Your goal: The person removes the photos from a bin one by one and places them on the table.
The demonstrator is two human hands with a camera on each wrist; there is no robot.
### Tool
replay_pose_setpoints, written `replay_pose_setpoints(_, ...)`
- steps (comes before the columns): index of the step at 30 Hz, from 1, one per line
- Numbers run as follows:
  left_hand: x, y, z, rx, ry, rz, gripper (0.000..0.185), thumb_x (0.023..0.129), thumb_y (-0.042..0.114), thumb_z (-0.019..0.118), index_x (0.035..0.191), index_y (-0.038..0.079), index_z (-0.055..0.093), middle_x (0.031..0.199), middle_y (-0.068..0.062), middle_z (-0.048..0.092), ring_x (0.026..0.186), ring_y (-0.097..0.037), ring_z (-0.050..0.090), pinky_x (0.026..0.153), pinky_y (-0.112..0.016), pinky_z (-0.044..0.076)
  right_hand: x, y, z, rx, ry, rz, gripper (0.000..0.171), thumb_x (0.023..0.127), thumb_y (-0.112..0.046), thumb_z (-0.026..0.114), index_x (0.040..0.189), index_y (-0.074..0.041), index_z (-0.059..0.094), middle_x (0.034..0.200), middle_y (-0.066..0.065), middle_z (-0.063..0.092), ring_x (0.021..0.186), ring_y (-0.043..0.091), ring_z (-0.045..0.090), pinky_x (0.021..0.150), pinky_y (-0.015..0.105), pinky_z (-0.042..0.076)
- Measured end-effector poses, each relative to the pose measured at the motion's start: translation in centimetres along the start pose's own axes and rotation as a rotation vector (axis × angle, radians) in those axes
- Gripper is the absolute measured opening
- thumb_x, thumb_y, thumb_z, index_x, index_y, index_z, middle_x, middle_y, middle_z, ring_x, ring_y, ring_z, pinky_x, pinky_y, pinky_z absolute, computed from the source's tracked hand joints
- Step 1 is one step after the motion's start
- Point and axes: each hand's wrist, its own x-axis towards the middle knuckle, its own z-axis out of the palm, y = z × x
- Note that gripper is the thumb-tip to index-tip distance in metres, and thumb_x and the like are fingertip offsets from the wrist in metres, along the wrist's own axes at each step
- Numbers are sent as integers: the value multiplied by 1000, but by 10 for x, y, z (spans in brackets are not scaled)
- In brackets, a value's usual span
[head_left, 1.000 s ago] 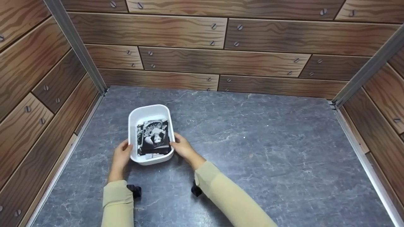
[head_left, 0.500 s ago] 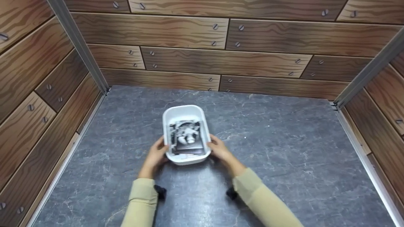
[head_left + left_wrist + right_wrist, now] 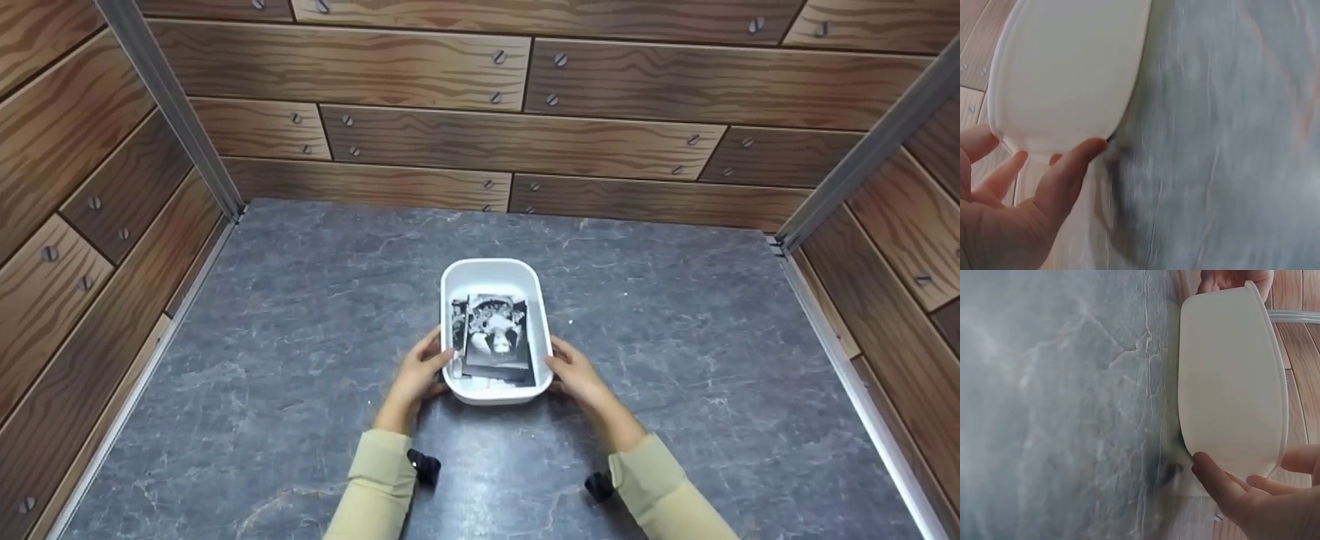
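A white plastic tub [image 3: 491, 279] with rounded corners is in the middle of the head view. Inside it lies a small stack of black-and-white photo prints [image 3: 496, 337], the top one showing a figure upside down to me. My left hand [image 3: 414, 371] grips the tub's left side near the front, thumb at the rim. On the opposite side my right hand [image 3: 577, 373] holds it the same way. Both wrist views show fingertips curled against the tub's outer wall [image 3: 1230, 382], with its lower edge close over the table. The prints are hidden in the wrist views.
A grey marbled tabletop [image 3: 697, 360] spreads around the tub. Wood-plank-patterned panels [image 3: 420, 135] enclose it at the back and both sides, with metal posts [image 3: 176, 105] at the corners. Black wrist devices [image 3: 425, 468] stick out beside the sleeves.
Both hands have carried the tub from the left part of the table rightward to the middle, slightly nearer to me. The prints stay inside it and the grip is unchanged.
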Motion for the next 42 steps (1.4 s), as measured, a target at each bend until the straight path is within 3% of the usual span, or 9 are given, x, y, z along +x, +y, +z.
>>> replay_pose_setpoints(4, -4, -4, 4, -27, 13, -6, 58, 97, 10, 56, 150, 10, 34, 141, -27, 43, 104, -26, 59, 74, -39, 60, -5, 2, -1, -97, 38, -83, 52, 97, 3, 42, 144, 15, 25, 144, 40, 33, 128, 47, 44, 103, 48, 46)
replay_pose_setpoints(9, -6, -5, 3, -48, 23, 2, 57, 96, 8, 56, 149, 10, 36, 139, -27, 46, 97, -23, 61, 72, -39, 60, -5, -17, 16, -265, 259, -263, 67, 90, -4, 62, 146, 8, 27, 150, 34, 28, 140, 48, 26, 117, 55, 21)
replay_pose_setpoints(11, -6, -5, 2, -43, 23, 7, 58, 96, 9, 57, 149, 10, 35, 140, -28, 46, 97, -22, 61, 72, -38, 60, -4, -28, 30, -247, 304, -318, 74, 87, -7, 68, 148, 3, 27, 152, 30, 27, 140, 46, 26, 117, 55, 22)
replay_pose_setpoints(14, -6, -3, 2, -34, 22, 16, 57, 96, 10, 57, 149, 9, 35, 141, -29, 45, 95, -21, 61, 73, -38, 60, 3, -39, 51, -195, 292, -372, 80, 85, -8, 72, 149, 1, 25, 153, 29, 27, 140, 46, 26, 117, 55, 23)
replay_pose_setpoints(18, -3, -4, 4, -46, 10, 19, 56, 97, 8, 55, 149, 8, 36, 141, -29, 44, 96, -23, 62, 74, -40, 59, 21, -38, 67, -196, 270, -321, 82, 85, -10, 72, 149, 3, 23, 152, 30, 26, 141, 45, 24, 118, 53, 20)
replay_pose_setpoints(23, -2, -4, 5, -74, -11, 20, 56, 97, 7, 54, 149, 6, 34, 142, -31, 41, 101, -28, 61, 79, -43, 59, 40, -29, 68, -240, 285, -174, 84, 85, -14, 73, 149, 6, 23, 151, 32, 27, 141, 45, 25, 119, 51, 20)
replay_pose_setpoints(30, -4, -2, 6, -61, -10, 13, 56, 97, 7, 55, 149, 8, 35, 142, -30, 43, 98, -24, 61, 78, -41, 59, 57, -21, 68, -282, 313, 23, 87, 83, -17, 74, 149, 8, 22, 153, 31, 24, 143, 42, 23, 120, 47, 20)
replay_pose_setpoints(37, -4, -1, 5, -27, 4, 8, 56, 97, 10, 56, 149, 10, 36, 145, -30, 39, 115, -35, 56, 79, -43, 58, 69, -18, 77, -531, 345, 68, 93, 73, -19, 83, 147, 4, 31, 146, 30, 36, 136, 42, 34, 116, 47, 29)
replay_pose_setpoints(42, -5, -1, 2, -10, 5, 13, 56, 97, 11, 56, 149, 10, 36, 146, -31, 37, 122, -40, 52, 82, -46, 58, 72, -15, 82, -636, 343, 54, 91, 67, -15, 87, 142, 6, 40, 134, 30, 44, 127, 41, 41, 112, 45, 35)
